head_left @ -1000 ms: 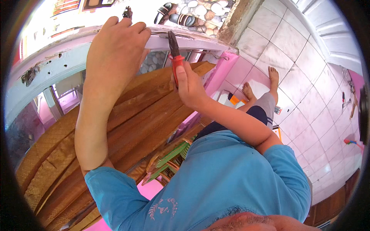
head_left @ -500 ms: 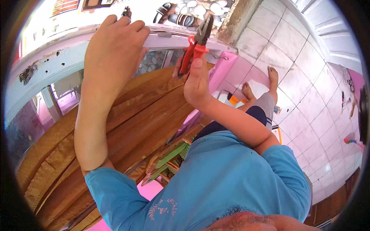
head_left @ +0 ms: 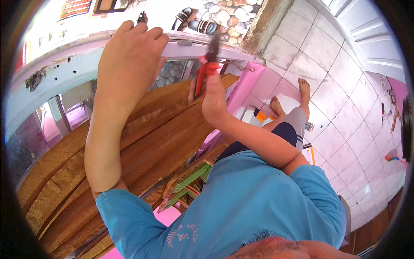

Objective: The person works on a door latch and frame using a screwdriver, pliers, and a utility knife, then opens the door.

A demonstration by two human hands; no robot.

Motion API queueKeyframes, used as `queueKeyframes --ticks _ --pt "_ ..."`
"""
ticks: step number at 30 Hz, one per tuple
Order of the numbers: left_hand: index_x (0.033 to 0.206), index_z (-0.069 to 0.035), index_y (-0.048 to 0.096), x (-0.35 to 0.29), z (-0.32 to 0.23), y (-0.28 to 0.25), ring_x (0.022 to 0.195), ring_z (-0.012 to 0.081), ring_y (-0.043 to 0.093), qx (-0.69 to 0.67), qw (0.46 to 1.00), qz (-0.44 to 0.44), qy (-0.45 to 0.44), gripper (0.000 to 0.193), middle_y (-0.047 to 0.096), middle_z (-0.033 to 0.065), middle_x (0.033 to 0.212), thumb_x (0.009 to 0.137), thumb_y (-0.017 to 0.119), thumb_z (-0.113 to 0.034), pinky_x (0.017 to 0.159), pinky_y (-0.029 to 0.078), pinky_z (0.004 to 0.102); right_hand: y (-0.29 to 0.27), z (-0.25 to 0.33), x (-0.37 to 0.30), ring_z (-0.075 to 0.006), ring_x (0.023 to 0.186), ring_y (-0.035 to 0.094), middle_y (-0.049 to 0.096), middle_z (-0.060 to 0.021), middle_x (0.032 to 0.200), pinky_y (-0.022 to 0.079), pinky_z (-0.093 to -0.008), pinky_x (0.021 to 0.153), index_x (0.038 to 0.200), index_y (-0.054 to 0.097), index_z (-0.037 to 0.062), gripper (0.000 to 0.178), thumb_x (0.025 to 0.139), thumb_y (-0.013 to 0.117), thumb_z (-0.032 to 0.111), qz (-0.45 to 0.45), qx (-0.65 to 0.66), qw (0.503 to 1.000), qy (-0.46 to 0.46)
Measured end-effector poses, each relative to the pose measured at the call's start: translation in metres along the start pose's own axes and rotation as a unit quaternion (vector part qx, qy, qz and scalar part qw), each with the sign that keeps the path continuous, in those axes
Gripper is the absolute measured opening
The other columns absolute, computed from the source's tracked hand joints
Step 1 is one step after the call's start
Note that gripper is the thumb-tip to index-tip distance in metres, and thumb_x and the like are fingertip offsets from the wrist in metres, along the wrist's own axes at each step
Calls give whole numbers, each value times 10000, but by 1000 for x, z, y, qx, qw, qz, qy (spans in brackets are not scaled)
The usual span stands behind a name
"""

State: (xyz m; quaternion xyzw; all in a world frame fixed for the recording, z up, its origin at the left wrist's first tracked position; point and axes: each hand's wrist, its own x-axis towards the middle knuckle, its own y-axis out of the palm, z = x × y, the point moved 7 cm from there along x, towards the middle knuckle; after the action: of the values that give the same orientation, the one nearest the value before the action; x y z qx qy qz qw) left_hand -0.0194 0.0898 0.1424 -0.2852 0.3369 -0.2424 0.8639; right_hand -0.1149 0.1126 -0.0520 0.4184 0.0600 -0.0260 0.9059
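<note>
My left hand (head_left: 131, 64) is closed over the edge of a pale, worn wooden frame (head_left: 56, 73), with its fingertips partly hidden. A small dark object (head_left: 142, 17) shows just beyond its fingers; I cannot make out its kind. My right hand (head_left: 214, 103) is wrapped round the red handles of a pair of pliers (head_left: 206, 69). The pliers' dark jaws point upward, somewhat blurred, close in front of the frame. A thin bent wire (head_left: 239, 65) sticks out at the frame's right end, near the pliers.
A brown curtain (head_left: 172, 116) hangs in folds below the frame. Pink trim (head_left: 248, 82) borders it. Sandals (head_left: 202, 26) lie on pebble-patterned ground beyond. White floor tiles (head_left: 340, 90) spread to the right, with a screwdriver (head_left: 382, 110) on them. A green-striped item (head_left: 189, 183) stands near my body.
My right hand has moved a little left and down with the pliers, whose jaws now blur with motion. The left hand stays almost in place on the frame.
</note>
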Motion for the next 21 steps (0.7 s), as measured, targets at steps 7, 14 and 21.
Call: queueKeyframes --ticks 7,14,21 --pt "1073 -71 661 0 3 3 1012 256 603 -46 998 28 -17 350 667 45 1051 771 770 -209 913 467 381 -4 -9 -2 -150 642 557 553 -63 787 469 -322 607 1105 482 38 446 1100 272 431 36 7 998 49" --pt "1047 -66 648 0 3 3 1016 258 603 -52 998 19 -14 345 667 52 1047 763 780 -210 913 469 384 -5 37 14 -148 584 547 541 -45 736 458 -301 565 1071 503 45 478 1094 268 461 -72 148 982 -90" --pt "977 -80 657 -4 3 2 970 229 618 -33 999 -4 -21 281 655 43 976 772 781 -226 887 471 358 4 44 9 -166 637 595 584 -76 833 474 -290 562 1245 485 31 592 1069 253 547 32 68 997 -1"
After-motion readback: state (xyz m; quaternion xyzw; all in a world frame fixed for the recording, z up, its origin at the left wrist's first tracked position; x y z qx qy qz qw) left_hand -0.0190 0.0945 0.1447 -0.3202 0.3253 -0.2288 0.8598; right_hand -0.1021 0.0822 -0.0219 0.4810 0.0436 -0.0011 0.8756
